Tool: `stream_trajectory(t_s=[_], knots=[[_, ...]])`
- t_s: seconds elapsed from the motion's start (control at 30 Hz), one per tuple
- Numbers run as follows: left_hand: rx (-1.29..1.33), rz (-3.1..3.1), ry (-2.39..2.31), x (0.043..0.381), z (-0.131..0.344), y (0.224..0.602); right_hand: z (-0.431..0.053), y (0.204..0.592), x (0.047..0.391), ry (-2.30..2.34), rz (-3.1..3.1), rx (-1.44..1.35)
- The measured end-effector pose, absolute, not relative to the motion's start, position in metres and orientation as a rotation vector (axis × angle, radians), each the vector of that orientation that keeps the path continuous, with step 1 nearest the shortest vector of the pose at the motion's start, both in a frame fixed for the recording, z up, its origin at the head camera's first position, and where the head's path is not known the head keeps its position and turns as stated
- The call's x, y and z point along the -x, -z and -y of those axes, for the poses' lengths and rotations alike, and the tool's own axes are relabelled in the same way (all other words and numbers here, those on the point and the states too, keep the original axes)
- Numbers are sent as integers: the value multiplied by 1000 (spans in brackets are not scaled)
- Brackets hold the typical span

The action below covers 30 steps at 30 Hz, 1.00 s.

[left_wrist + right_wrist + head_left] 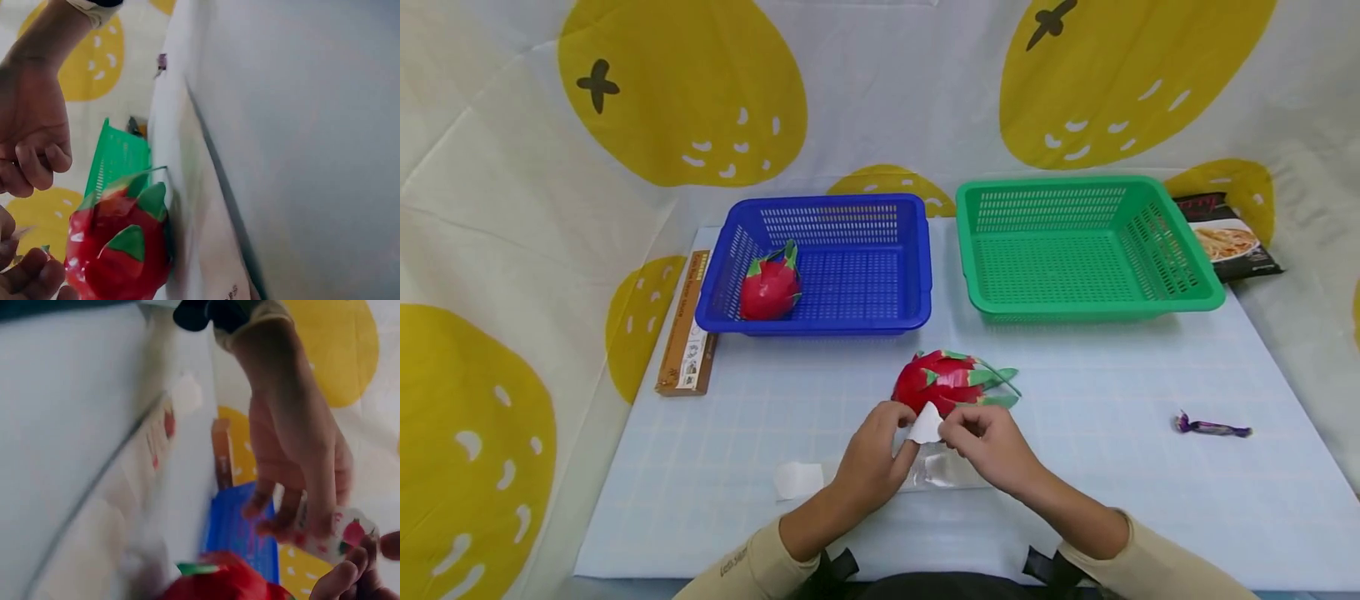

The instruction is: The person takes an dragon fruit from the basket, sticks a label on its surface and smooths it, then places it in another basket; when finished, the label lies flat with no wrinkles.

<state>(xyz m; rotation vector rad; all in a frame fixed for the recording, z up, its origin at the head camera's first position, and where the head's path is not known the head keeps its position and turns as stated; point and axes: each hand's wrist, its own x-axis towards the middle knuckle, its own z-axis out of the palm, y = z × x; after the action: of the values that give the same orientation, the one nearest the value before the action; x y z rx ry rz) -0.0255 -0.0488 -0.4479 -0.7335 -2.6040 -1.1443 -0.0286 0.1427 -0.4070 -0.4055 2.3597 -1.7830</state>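
Between both hands is a small white sticker (927,425); the right wrist view shows a dragon fruit printed on the sticker (354,534). My left hand (874,454) pinches its left side, and my right hand (996,442) pinches its right edge. Just beyond the fingers, a red dragon fruit (947,379) with green tips lies on the table. Under the hands lies a pale, partly see-through strip (955,469) with a white patch (799,481) at its left end. Printed red fruits show on this strip in the right wrist view.
A blue basket (812,325) at the back left holds another dragon fruit (770,287). The green basket (1093,310) stands at the back right, with a black food packet (1228,242) beside it. A brown box (685,333) lies left, a purple-wrapped candy (1213,427) right.
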Motion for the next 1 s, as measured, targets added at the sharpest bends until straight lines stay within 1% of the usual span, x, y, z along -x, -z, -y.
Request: stream_trajectory(t_s=[0.23, 0.4, 0.5, 0.6, 0.73, 0.87, 1.0], knots=[[451, 2667, 1851, 32, 52, 445, -140, 392, 55, 1497, -2637, 555], [368, 2650, 2100, 36, 54, 447, -132, 385, 76, 1295, -2656, 770], [271, 2585, 2242, 39, 55, 451, -125, 381, 89, 1226, -2706, 832], [116, 2530, 2347, 44, 57, 456, -118, 379, 101, 1156, -2751, 797], [-77, 2484, 2451, 49, 59, 462, -108, 378, 114, 1023, -2788, 663], [-170, 2438, 2553, 52, 58, 468, -100, 383, 124, 933, -2797, 555], [-245, 2407, 2655, 55, 57, 473, -96, 390, 129, 910, -2792, 538]])
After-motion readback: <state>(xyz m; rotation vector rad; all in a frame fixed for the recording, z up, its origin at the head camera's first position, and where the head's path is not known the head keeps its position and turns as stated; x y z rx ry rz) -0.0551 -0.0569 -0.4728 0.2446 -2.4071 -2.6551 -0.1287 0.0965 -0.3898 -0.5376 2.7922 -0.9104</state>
